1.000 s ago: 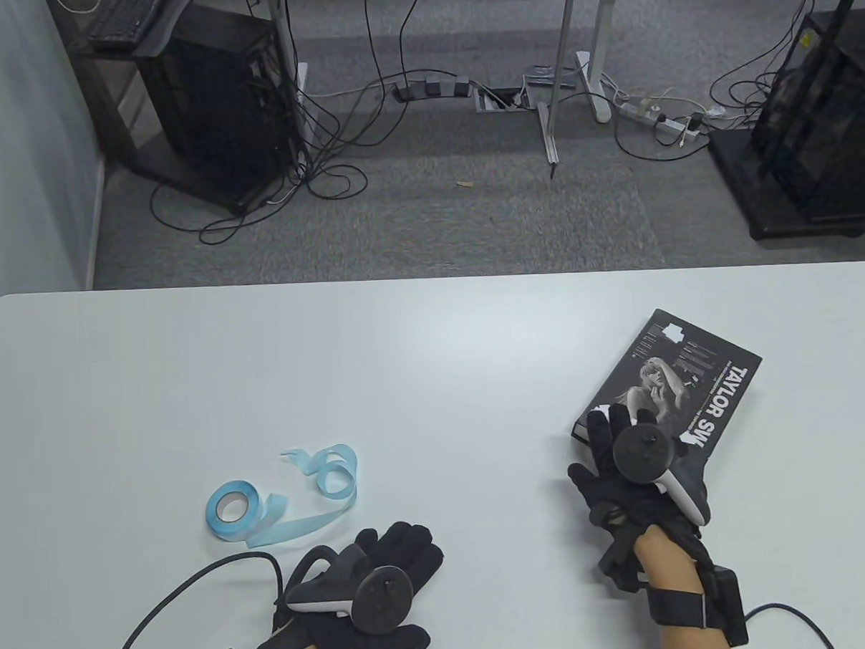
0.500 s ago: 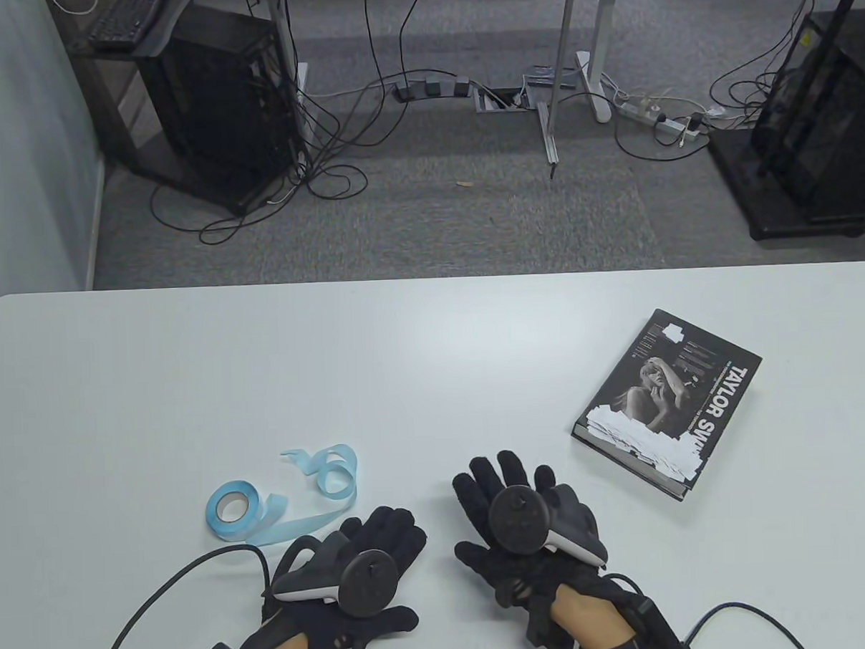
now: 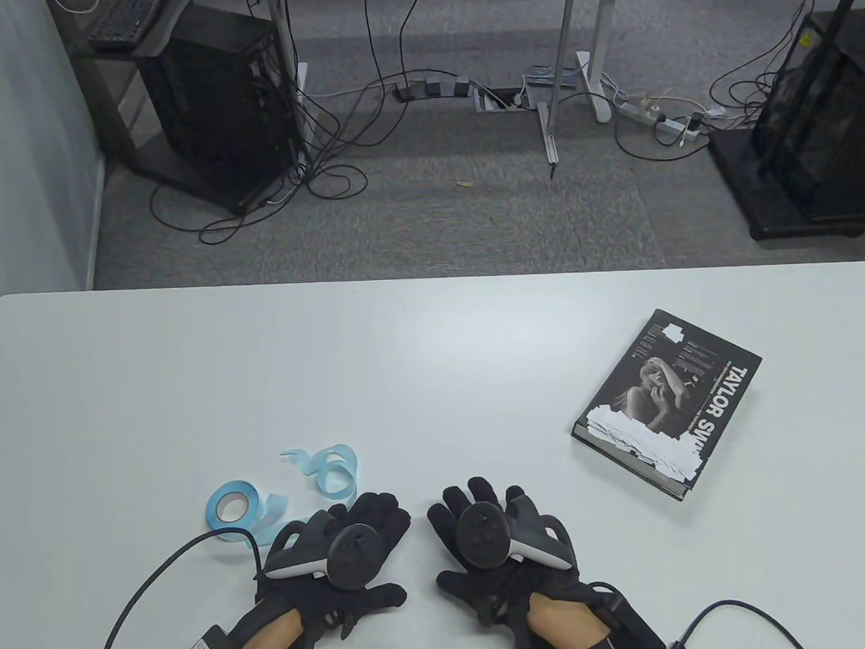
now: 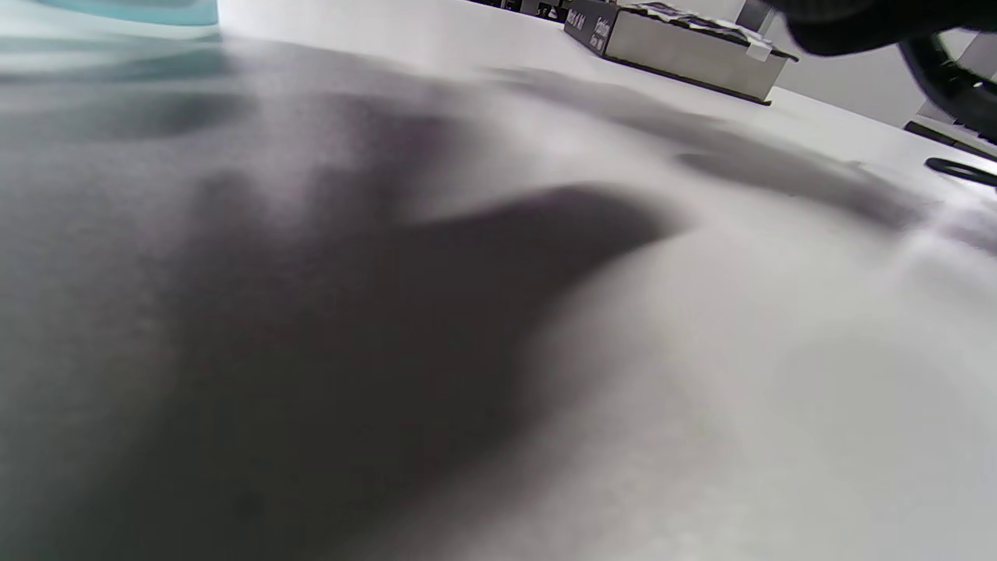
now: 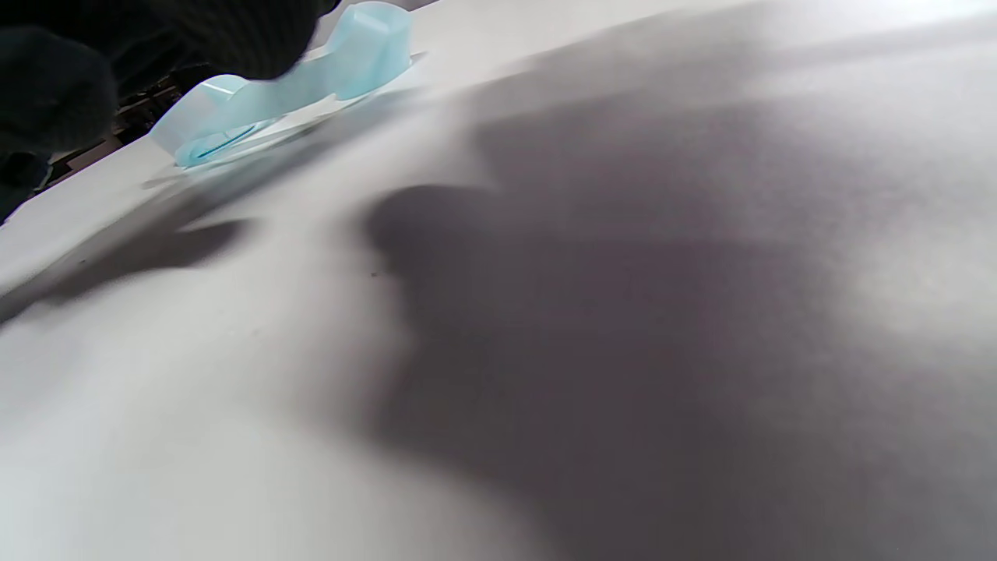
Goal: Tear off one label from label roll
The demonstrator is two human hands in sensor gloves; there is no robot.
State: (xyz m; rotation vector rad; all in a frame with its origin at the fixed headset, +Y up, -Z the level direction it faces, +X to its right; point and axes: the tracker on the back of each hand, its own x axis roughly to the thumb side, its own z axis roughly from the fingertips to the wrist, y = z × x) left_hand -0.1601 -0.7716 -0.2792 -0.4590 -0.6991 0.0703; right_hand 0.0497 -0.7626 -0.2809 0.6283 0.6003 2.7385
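Observation:
A light blue label roll (image 3: 229, 509) lies flat on the white table (image 3: 434, 353), at the front left. Its loose strip (image 3: 331, 471) curls away to the right. My left hand (image 3: 369, 522) lies palm down with its fingers stretched out over the near end of the strip; whether it touches the strip is hidden. My right hand (image 3: 476, 510) is just to its right, palm down, fingers spread, holding nothing. The right wrist view shows the roll and strip (image 5: 234, 117) beside the left hand's glove (image 5: 234, 31). The left wrist view shows only the roll's edge (image 4: 117, 9) and the table.
A dark book (image 3: 669, 400) with several white labels stuck on its near corner lies at the right of the table; it also shows in the left wrist view (image 4: 678, 47). Glove cables trail off the front edge.
My right hand left the book and moved left across the table to sit beside my left hand. My left hand shifted up and left over the strip's end.

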